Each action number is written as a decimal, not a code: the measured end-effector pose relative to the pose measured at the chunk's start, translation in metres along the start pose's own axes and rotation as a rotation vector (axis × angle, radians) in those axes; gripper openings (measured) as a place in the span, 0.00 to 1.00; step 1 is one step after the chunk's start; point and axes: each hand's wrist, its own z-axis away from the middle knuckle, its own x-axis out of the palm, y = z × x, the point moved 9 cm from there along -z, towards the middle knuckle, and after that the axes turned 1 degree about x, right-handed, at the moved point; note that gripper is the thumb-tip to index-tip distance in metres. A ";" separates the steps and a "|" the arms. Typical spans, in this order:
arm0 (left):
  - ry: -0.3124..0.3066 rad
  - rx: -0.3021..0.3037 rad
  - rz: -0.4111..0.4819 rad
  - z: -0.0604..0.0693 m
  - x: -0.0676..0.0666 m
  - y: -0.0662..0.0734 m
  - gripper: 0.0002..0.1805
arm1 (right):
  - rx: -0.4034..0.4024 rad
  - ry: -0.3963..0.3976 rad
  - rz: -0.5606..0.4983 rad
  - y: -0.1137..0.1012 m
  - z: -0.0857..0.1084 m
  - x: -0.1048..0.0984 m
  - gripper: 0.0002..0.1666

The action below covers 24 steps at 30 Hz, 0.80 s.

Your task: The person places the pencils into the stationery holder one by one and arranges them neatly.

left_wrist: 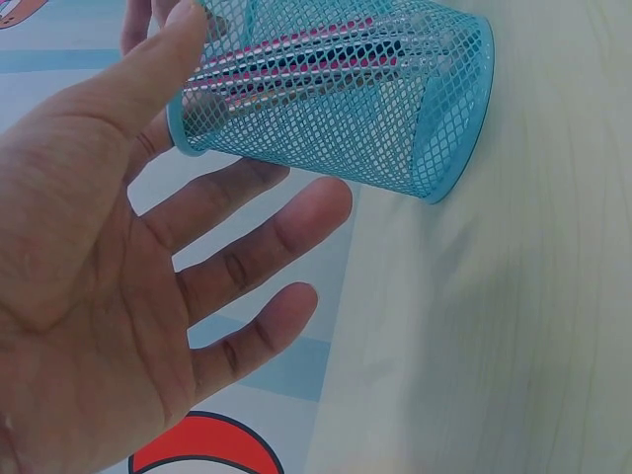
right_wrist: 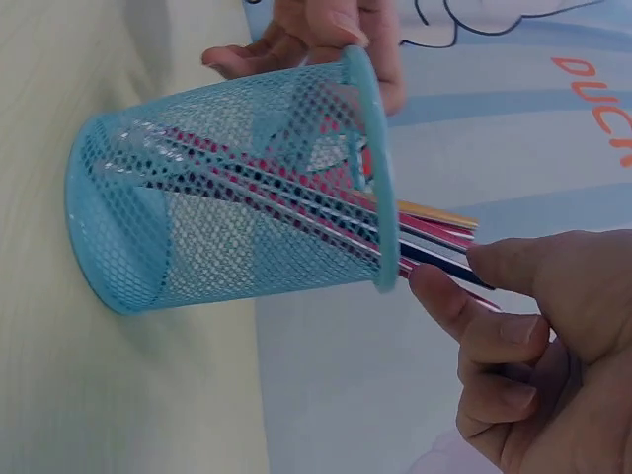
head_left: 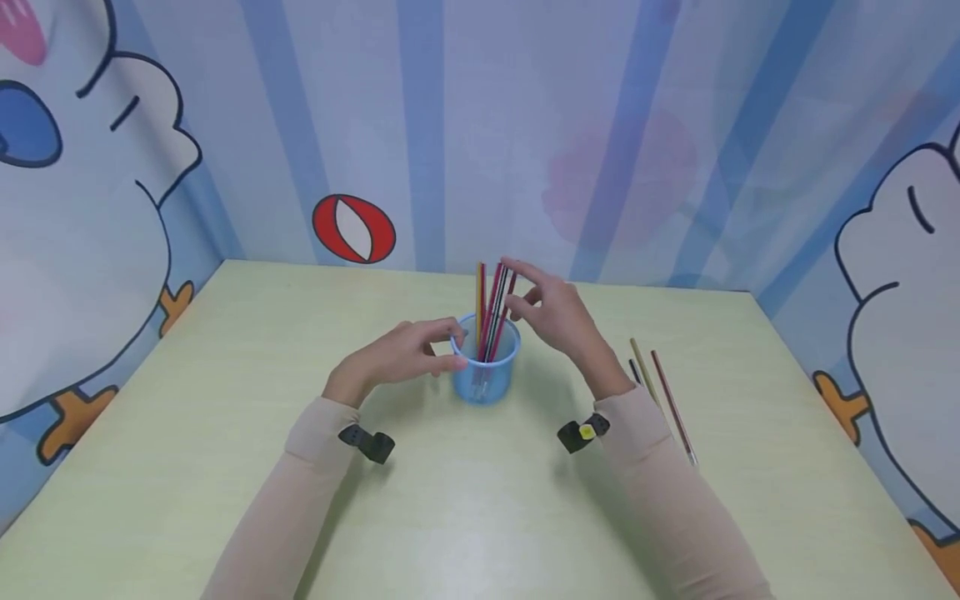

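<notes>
A light-blue mesh pen holder point(head_left: 483, 385) stands on the table with several thin pencils point(head_left: 491, 312), red, black-and-white and yellow, leaning inside it. At its left side my left hand point(head_left: 397, 350) grips the rim between thumb and fingers; the left wrist view shows the lower fingers point(left_wrist: 286, 222) spread loosely. My right hand point(head_left: 558, 312) is at the pencils' upper ends. Its index finger reaches across their tops, with the thumb lower and a gap between the two tips. In the right wrist view, both digits touch the pencils point(right_wrist: 444, 242) and the other fingers are curled.
Several loose pencils point(head_left: 675, 400), one red-brown and one gold among them, lie on the table right of my right forearm, which partly covers them. The pale table point(head_left: 465, 517) ends at a printed cloth backdrop point(head_left: 480, 125) behind and at both sides.
</notes>
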 end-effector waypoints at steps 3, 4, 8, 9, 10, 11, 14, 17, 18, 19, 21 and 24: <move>-0.003 -0.005 0.002 0.000 0.000 -0.001 0.16 | 0.006 -0.046 -0.020 0.003 0.001 -0.004 0.34; -0.004 -0.007 0.004 0.000 0.001 -0.001 0.16 | 0.014 -0.047 -0.027 0.004 0.001 -0.007 0.34; -0.007 -0.017 0.001 0.001 0.002 -0.003 0.16 | 0.062 -0.042 -0.052 0.017 0.005 -0.020 0.33; -0.008 -0.017 -0.003 0.001 0.002 -0.003 0.16 | 0.073 -0.039 -0.052 0.020 0.006 -0.025 0.33; -0.007 -0.015 -0.007 0.001 0.002 -0.003 0.16 | 0.085 -0.037 -0.052 0.024 0.007 -0.029 0.33; -0.006 -0.016 -0.010 0.001 0.002 -0.003 0.16 | 0.097 -0.035 -0.052 0.029 0.009 -0.033 0.32; -0.002 -0.018 -0.019 0.001 0.001 -0.002 0.16 | 0.112 -0.042 -0.033 0.041 0.014 -0.043 0.31; 0.003 -0.021 -0.017 0.000 0.001 -0.002 0.15 | 0.124 -0.058 -0.009 0.053 0.018 -0.049 0.30; 0.003 -0.022 -0.015 0.000 0.001 -0.002 0.15 | 0.129 -0.062 0.002 0.058 0.020 -0.050 0.29; 0.003 -0.021 -0.013 -0.001 0.001 -0.002 0.15 | 0.139 -0.066 0.010 0.062 0.021 -0.052 0.29; 0.000 -0.019 -0.010 -0.003 0.002 -0.001 0.15 | 0.162 -0.069 0.022 0.071 0.025 -0.055 0.29; -0.001 -0.017 -0.010 -0.003 0.002 -0.002 0.15 | 0.181 -0.076 0.048 0.080 0.029 -0.056 0.29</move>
